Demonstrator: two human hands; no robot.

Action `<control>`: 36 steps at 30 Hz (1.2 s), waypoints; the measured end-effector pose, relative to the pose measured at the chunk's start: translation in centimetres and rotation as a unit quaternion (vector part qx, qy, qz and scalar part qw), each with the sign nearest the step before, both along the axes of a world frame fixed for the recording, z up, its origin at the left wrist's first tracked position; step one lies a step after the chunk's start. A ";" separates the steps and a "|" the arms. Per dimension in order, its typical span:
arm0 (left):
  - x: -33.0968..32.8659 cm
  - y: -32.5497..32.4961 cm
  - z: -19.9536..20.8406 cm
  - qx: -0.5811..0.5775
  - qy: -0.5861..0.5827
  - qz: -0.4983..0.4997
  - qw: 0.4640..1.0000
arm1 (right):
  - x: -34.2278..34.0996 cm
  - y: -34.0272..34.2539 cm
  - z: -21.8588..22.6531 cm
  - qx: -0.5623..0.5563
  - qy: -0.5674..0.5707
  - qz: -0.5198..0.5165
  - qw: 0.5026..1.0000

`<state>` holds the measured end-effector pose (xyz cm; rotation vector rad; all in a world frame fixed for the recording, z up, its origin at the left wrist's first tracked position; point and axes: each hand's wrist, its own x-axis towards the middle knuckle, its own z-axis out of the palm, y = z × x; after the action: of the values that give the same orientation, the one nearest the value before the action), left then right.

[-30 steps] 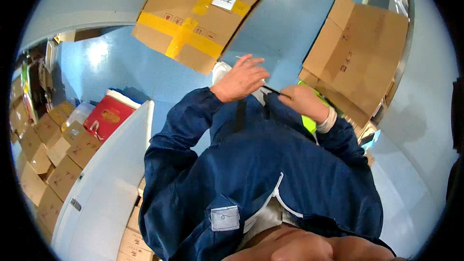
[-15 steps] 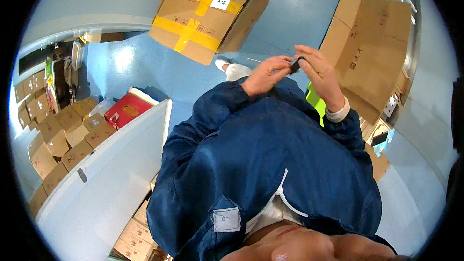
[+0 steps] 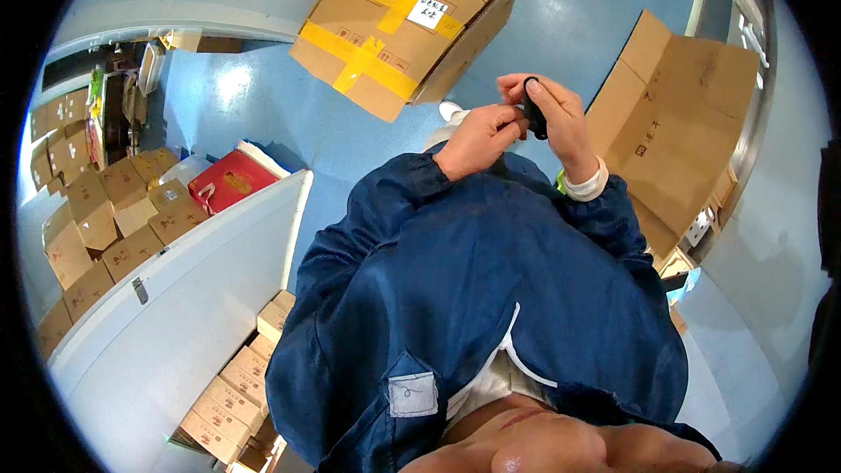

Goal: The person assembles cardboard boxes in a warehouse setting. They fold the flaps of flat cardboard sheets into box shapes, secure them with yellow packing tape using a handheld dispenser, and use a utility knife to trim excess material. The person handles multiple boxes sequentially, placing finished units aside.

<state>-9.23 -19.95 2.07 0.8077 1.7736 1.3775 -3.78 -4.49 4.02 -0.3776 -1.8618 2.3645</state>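
Both of my hands meet in front of my body, above my dark blue jacket (image 3: 491,236). My right hand (image 3: 565,127) holds a small black object (image 3: 532,105) between thumb and fingers. The object is elongated, with a rounded, loop-like upper end; its exact kind cannot be made out. My left hand (image 3: 480,140) comes in from the left, with fingers and thumb pinched at the lower side of the black object. Part of the object is hidden behind the fingertips.
A large carton (image 3: 359,39) with yellow tape and a white label stands ahead. To the right an opened carton (image 3: 683,114) leans by the wall. On the left are a white panel (image 3: 184,298), a red box (image 3: 235,180) and several stacked cartons (image 3: 131,250); small boxes (image 3: 229,398) lie lower left.
The black object has turned more upright, and my hands have drawn closer together around it. The surroundings have shifted slightly in view, with the taped carton now a little further right.
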 end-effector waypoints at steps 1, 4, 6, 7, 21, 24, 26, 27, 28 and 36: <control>-0.9 0.2 0.1 0.001 0.012 -0.009 1.000 | -1.0 -0.1 -0.1 -0.026 -0.012 0.003 1.000; -3.5 0.3 -0.6 0.012 0.028 0.007 1.000 | -4.2 -1.2 -0.1 -0.049 -0.025 -0.026 0.998; -5.2 0.8 -0.4 0.036 -0.059 0.050 0.996 | -6.3 -0.7 -0.9 -0.024 -0.028 -0.025 0.999; -6.1 1.1 -0.2 0.053 -0.149 0.082 0.984 | -7.5 -0.5 -1.0 -0.011 -0.029 -0.023 0.999; -12.1 -20.4 6.9 -0.028 -0.393 0.094 0.914 | -10.8 4.4 -3.9 0.124 -0.184 0.088 0.971; -10.3 -19.6 6.9 -0.102 -0.246 0.040 0.963 | -12.0 4.9 -3.6 0.144 -0.197 0.110 0.964; -9.2 -19.2 5.2 -0.124 -0.131 0.023 0.983 | -13.6 4.9 -3.3 0.165 -0.180 0.138 0.960; -9.1 -19.1 4.6 -0.123 -0.098 0.026 0.987 | -14.6 5.2 -3.3 0.182 -0.168 0.150 0.957; -8.8 -19.0 4.4 -0.140 -0.057 0.048 0.987 | -15.5 5.4 -3.5 0.199 -0.157 0.163 0.954; -7.4 -13.9 5.6 -0.363 0.048 0.033 0.930 | -23.7 7.1 -2.9 0.261 -0.079 0.289 0.918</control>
<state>-16.68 -33.90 7.65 0.4089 2.1826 0.6194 -27.47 2.60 1.17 0.0545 -2.8942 2.0141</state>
